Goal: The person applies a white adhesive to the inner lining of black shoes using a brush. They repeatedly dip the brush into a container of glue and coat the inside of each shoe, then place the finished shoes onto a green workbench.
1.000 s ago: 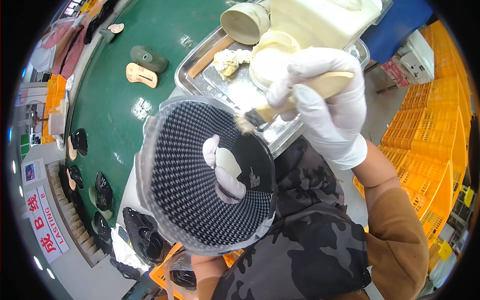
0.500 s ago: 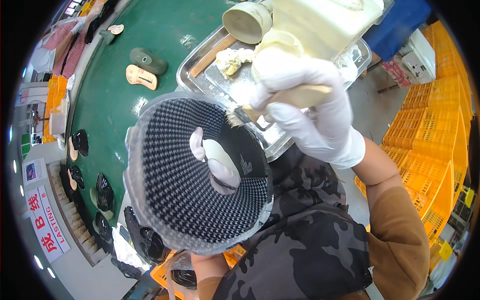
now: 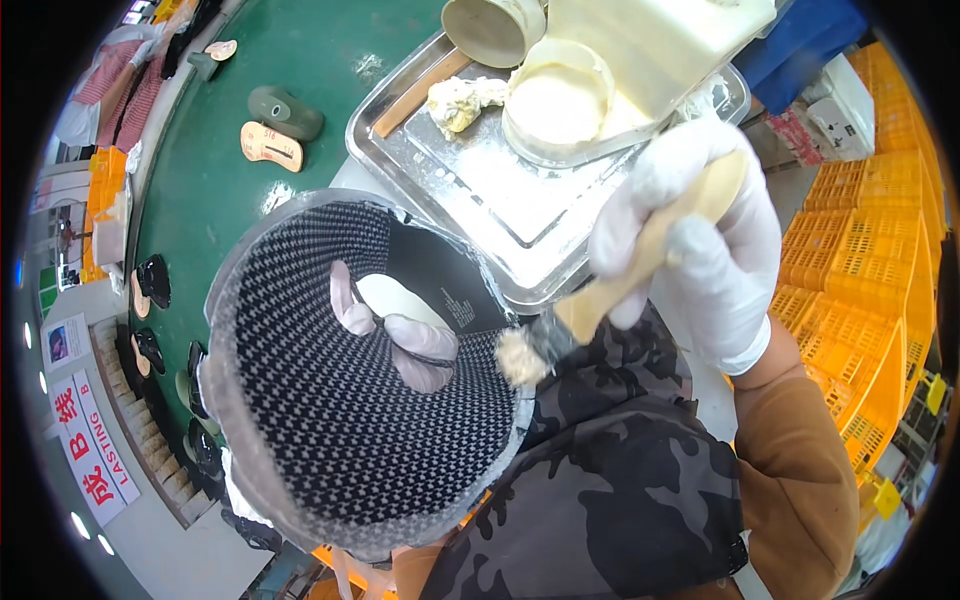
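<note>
A boot upper (image 3: 330, 440) with a black-and-grey houndstooth lining gapes toward me at the left of centre. At its inner end show the white-gloved fingers of my left hand (image 3: 422, 350), closed on the upper; the rest of that hand is hidden behind it. My right hand (image 3: 715, 250), also white-gloved, is closed around the wooden handle of a flat paintbrush (image 3: 625, 275). The brush's pasty, cream-coloured bristles are at the right rim of the upper; whether they touch it I cannot tell.
A metal tray (image 3: 400, 165) holds a tub of white paste (image 3: 560, 105), a tipped cup (image 3: 490, 30), a lump and a wooden stick. Shoe lasts (image 3: 285, 112) and insole pieces stand on the green table (image 3: 210, 240). Orange crates (image 3: 850, 270) are stacked at right.
My right hand has drawn the brush down and to the right, from the upper's far rim to its right rim. The upper has shifted slightly left and tilted.
</note>
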A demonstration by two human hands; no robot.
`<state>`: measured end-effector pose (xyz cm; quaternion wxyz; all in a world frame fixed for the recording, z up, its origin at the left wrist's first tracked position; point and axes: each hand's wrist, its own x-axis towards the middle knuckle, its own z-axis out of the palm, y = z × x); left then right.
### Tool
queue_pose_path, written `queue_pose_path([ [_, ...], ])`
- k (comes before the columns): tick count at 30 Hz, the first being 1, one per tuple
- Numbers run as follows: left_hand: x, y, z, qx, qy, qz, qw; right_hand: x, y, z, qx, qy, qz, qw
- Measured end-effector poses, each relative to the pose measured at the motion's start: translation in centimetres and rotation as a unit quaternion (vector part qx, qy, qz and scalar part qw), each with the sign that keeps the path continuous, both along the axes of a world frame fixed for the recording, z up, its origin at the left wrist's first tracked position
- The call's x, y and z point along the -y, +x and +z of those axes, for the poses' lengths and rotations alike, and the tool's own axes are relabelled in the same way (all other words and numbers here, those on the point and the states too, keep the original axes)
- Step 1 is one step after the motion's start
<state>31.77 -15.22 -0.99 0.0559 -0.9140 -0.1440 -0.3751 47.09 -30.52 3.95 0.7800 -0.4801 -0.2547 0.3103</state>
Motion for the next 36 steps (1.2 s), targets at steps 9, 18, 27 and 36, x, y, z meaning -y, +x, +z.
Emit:
queue_pose_path([
  [9,-0.3,-0.2,-1.8,0.035,-0.09,-0.03,0.995,-0.1,0.7,-2.9,0.178,-0.005,-0.01,0.984],
  [18,-3.0,-1.7,-5.2,-0.002,0.079,-0.056,0.995,-0.4,1.1,-2.0,0.148,-0.013,0.049,0.988],
  [27,-0.6,-2.6,-6.4,0.129,-0.603,-0.117,0.779,-5.6,2.8,-6.1,0.266,0.108,-0.086,0.954],
  [36,-0.8,-1.4,-2.5,0.184,-0.504,-0.087,0.839,-4.4,8.7,0.4,0.304,0.061,-0.132,0.941],
])
